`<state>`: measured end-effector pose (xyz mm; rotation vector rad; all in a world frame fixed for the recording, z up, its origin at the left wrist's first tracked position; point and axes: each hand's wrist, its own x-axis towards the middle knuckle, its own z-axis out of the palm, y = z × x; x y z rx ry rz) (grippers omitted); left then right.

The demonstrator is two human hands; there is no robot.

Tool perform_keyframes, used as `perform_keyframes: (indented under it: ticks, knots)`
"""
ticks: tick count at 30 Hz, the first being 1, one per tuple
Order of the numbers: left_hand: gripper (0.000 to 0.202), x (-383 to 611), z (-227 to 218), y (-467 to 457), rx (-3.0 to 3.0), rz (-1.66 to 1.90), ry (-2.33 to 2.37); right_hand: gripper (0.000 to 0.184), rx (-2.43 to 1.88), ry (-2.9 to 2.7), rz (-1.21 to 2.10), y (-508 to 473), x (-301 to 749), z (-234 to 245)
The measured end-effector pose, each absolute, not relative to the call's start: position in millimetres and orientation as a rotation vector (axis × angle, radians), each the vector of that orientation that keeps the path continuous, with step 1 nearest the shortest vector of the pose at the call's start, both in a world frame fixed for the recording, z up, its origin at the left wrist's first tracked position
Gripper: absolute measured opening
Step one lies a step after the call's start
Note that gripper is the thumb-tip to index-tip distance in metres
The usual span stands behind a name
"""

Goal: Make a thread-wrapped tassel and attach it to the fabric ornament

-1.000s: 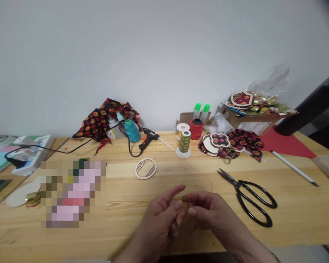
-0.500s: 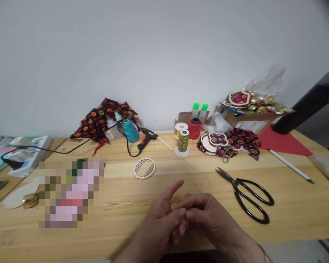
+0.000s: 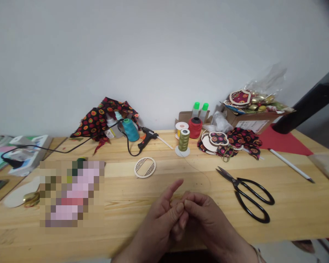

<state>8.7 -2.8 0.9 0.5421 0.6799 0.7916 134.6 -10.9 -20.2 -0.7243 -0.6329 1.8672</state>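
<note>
My left hand [image 3: 163,215] and my right hand [image 3: 205,215] meet low over the front middle of the wooden table [image 3: 290,204]. Both pinch something small between thumb and fingers; I cannot make it out. The left forefinger sticks up. A thin olive thread [image 3: 201,172] curves from the hands back to the olive spool [image 3: 184,140]. A round wooden cut-out [image 3: 144,167] lies just beyond the hands. Black scissors [image 3: 249,195] lie to the right.
Along the back wall lie patterned cloth [image 3: 98,118], a teal spool [image 3: 130,130], a glue gun [image 3: 149,137], a red spool [image 3: 195,128], fabric-covered pieces [image 3: 227,140] and a cardboard box [image 3: 253,118]. A white pencil [image 3: 290,166] lies far right; a blurred patch [image 3: 71,193] lies left.
The fingertips of both hands have drawn closer together and shifted slightly towards me. The view has drifted a little; nothing on the table has moved.
</note>
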Motion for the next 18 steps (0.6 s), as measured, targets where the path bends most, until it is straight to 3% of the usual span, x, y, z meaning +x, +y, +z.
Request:
perform_keyframes:
  ticks: [8,18]
  knots:
    - [0.058,10.7,0.7,-2.1,0.518,0.867,0.672,0.026,-0.9,-0.68,1.754,-8.2,136.4,-9.1]
    - [0.019,8.2,-9.5,0.4,0.587,0.803,0.736,0.028,-1.158,-0.792,1.467,-0.2,149.2,-5.0]
